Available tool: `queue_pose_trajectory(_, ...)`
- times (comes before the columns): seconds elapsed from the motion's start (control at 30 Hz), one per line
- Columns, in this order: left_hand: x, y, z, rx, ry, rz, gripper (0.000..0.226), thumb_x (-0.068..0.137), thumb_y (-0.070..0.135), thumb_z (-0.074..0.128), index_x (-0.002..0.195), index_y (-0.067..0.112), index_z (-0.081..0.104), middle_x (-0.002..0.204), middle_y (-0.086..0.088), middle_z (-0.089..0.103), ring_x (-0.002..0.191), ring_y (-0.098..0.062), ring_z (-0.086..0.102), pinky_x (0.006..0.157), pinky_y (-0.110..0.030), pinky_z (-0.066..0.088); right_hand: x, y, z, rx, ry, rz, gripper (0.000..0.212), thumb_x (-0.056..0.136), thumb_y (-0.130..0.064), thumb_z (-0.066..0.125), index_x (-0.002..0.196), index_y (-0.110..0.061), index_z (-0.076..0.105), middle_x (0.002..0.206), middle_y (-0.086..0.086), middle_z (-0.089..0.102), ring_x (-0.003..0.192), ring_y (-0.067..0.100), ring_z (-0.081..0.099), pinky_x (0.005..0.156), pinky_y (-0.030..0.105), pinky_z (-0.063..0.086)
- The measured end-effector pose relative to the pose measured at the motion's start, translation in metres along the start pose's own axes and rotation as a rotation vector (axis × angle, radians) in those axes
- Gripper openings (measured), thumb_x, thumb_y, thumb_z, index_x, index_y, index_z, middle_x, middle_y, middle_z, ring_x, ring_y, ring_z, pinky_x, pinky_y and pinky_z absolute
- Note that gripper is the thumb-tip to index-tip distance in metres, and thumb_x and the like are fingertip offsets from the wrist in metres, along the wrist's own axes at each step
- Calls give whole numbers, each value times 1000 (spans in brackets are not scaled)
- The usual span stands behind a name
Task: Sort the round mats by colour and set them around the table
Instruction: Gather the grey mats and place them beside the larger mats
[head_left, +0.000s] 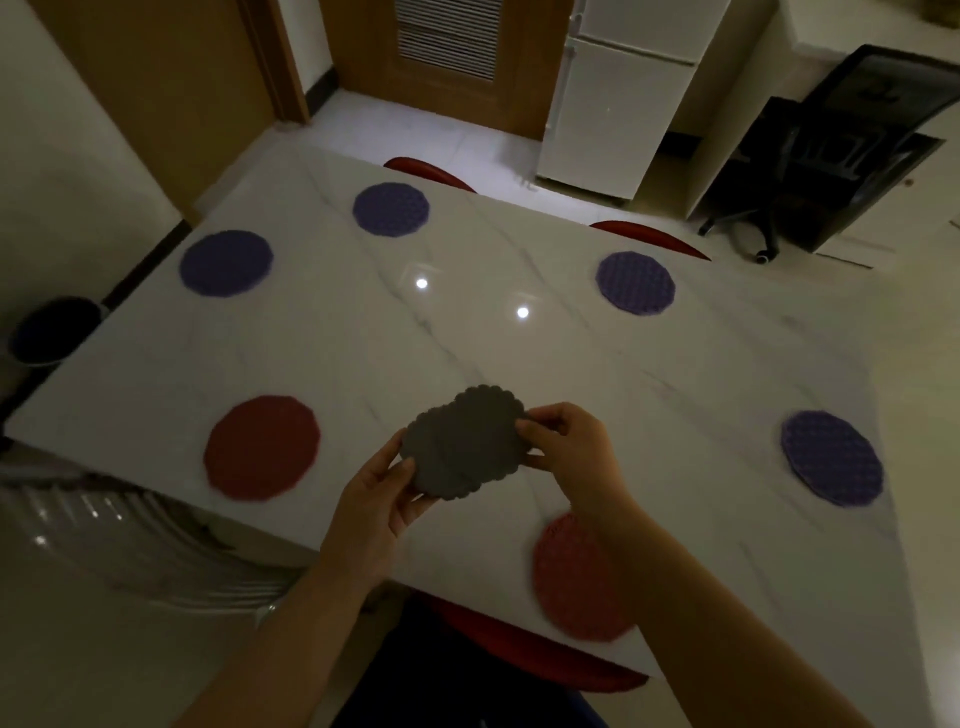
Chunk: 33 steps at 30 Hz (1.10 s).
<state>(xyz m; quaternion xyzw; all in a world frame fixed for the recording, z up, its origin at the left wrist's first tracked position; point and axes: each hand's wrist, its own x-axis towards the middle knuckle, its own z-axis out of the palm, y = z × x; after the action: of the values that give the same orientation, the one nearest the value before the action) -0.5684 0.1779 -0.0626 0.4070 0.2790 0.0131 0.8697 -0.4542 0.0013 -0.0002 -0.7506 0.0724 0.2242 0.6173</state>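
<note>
While four purple mats (635, 282) and two red mats (261, 448) lie around the marble table (467, 332) | left hand (371, 512) and right hand (569, 449) pinch grey scalloped mats (462, 441) above near edge | step: separating stack | next: peel one, place at vacant seat.

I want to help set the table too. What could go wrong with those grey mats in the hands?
1. The left hand and right hand pinch the grey scalloped mats only at the edges, above the marble table. It looks like a small stack, so one might slip out.
2. The right forearm crosses over the near red mat, which lies close to the table edge. A nudge could push it off.
</note>
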Motion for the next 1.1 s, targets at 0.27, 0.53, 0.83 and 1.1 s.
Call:
queue_pose_trajectory(0.27, -12, 54, -74, -78, 224, 186, 41, 97, 7, 46, 138, 11, 48, 132, -9, 59, 107, -18, 66, 75, -28, 60, -6, 27, 39, 150, 1, 164, 5, 85, -9, 66, 89, -10, 63, 89, 10, 71, 79, 21, 71, 61, 25, 55)
queue_pose_trajectory(0.53, -6, 114, -117, -149, 187, 174, 40, 91, 10, 53, 130, 15, 55, 124, -7, 65, 103, -18, 69, 70, -28, 59, -2, 68, 143, 140, -10, 366, 11, 83, -11, 68, 93, -10, 64, 96, 12, 68, 86, 24, 68, 61, 25, 56)
queue_pose_trajectory(0.83, 9, 147, -141, -109, 87, 107, 48, 87, 12, 56, 135, 14, 51, 130, -10, 62, 110, -22, 66, 74, -31, 59, 11, 94, 187, -80, 227, 406, 8, 81, -13, 70, 88, -12, 65, 86, 9, 66, 74, 20, 64, 65, 31, 56)
queue_pose_trajectory(1.1, 8, 143, -149, -113, 46, 57, 40, 80, 14, 60, 120, 21, 61, 124, -7, 64, 103, -20, 69, 70, -30, 59, 12, 95, 197, -435, 229, 305, 29, 84, -14, 63, 113, -12, 64, 106, 8, 68, 94, 23, 63, 82, 33, 53)
